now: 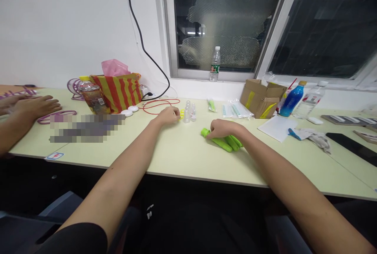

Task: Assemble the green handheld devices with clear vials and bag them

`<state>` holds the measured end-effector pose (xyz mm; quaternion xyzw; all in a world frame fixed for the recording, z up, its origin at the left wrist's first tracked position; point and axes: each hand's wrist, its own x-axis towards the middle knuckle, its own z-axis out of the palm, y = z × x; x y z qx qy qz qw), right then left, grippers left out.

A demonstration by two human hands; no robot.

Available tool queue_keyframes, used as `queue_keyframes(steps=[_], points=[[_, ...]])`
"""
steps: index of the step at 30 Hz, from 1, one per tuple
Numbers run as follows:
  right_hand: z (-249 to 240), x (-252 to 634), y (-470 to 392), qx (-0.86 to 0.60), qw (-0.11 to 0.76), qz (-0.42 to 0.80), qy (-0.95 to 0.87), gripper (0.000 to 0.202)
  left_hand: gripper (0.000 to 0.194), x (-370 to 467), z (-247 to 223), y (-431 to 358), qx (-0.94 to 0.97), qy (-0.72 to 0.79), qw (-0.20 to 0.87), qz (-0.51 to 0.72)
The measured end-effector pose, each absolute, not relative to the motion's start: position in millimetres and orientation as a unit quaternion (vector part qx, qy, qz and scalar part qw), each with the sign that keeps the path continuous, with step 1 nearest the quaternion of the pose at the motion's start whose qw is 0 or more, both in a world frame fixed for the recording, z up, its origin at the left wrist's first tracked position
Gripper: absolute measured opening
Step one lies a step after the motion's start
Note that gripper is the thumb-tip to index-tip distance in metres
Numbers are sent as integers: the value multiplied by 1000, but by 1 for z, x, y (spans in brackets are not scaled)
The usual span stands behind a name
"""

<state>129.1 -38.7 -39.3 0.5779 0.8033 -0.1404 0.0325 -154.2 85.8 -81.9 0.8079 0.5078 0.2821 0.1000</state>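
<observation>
My left hand rests on the table with its fingers curled around a small yellow piece with prongs, most of which is hidden. Just right of those fingertips stand several small clear plastic bottles, close together. My right hand pinches a bright green glove that lies on the table. The glove's finger parts spread out below the palm, and its rolled end shows left of my fingertips.
A striped bag and a drink bottle stand to the left, near a co-worker's hands. Behind are red cord and packaged items. Rightward are a cardboard box, a blue bottle and white paper.
</observation>
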Motion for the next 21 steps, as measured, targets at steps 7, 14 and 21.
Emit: queue_keyframes(steps=[7, 14, 21], points=[[-54, 124, -32, 592, -142, -116, 785, 27, 17, -157, -87, 96, 838, 501, 46, 211], [-58, 112, -42, 609, -125, -79, 779, 51, 10, -162, -87, 100, 812, 505, 58, 286], [-65, 101, -49, 611, -98, -93, 780, 48, 12, -152, -79, 94, 693, 492, 78, 522]])
